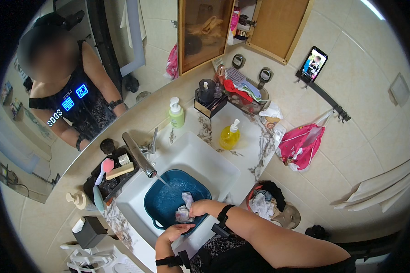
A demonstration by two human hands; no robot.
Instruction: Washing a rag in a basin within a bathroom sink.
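Note:
My right hand (199, 207) grips a wet, light-coloured cloth (183, 214) with faint markings. The crumpled cloth is inside a dark blue plastic basin (153, 191), which stands in a white rectangular washbasin (222, 167). My left hand (175, 232) lies at the blue basin's near rim, fingers stretched toward the cloth but apart from it. Nothing shows in that hand, though its underside is hidden. Water runs from the chrome faucet (139, 155) into the basin, where more water is rippling.
On the marbled counter (205, 126) stand a yellow pump bottle (229, 136) and a green pump bottle (176, 114). A black tray (111, 186) with brushes sits left of the faucet. Above hangs an open cabinet door (280, 27). A laundry bucket (251, 198) with clothes stands low at right.

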